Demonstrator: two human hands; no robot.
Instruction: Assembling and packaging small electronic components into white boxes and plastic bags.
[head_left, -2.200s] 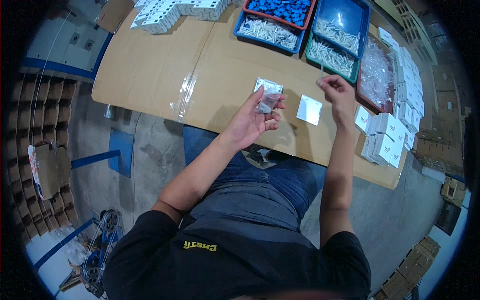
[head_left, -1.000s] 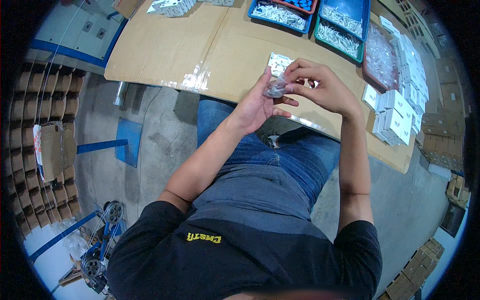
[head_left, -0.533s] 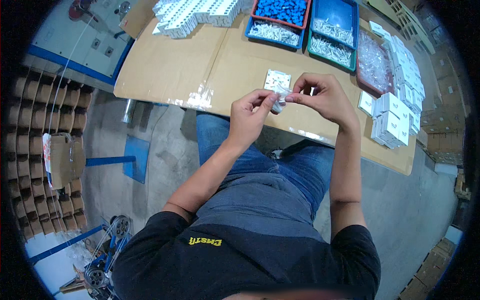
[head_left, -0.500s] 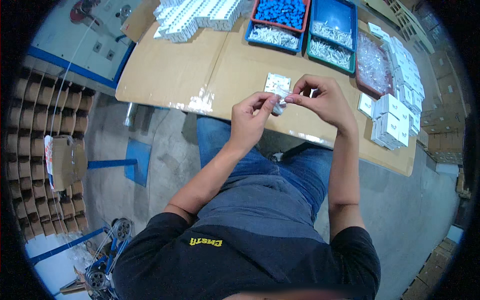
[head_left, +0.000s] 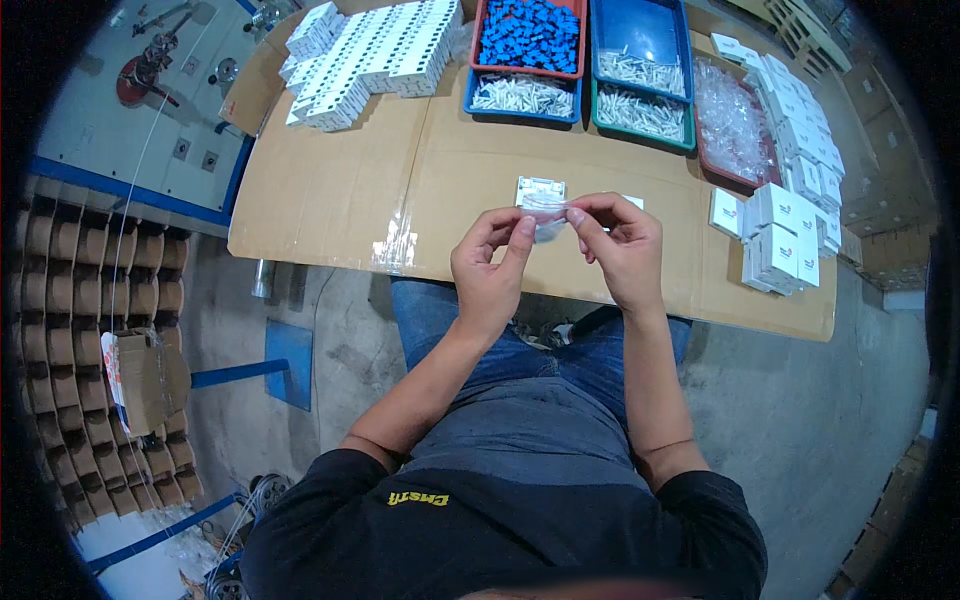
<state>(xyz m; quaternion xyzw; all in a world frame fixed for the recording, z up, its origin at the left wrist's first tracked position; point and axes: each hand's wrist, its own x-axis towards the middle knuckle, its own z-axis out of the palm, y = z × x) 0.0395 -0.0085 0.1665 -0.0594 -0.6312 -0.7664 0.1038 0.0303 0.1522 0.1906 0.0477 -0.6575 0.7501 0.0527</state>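
Over the near edge of the cardboard-covered table point(head_left: 330, 200), a small clear plastic bag point(head_left: 546, 232) is stretched between my hands. My left hand point(head_left: 490, 265) pinches its left side with thumb and forefinger. The bag's right side is pinched the same way by my right hand point(head_left: 622, 250). What lies inside the bag, if anything, is too small to tell. Just beyond my fingertips a flat white square plate point(head_left: 541, 188) lies on the cardboard, its near part covered by the bag. Another white piece point(head_left: 634, 202) shows partly behind my right hand.
At the back stand a red tray point(head_left: 528, 71) of blue pieces, blue point(head_left: 520, 117) and green point(head_left: 645, 144) trays of small white parts, and a reddish tray point(head_left: 735, 180) of clear bags. White blocks point(head_left: 370, 60) fill the far left; white boxes point(head_left: 775, 245) stack along the right.
My right hand has lowered and turned beside the bag, which is now spread flatter between both hands. The view has shifted, and a white piece now shows behind my right hand.
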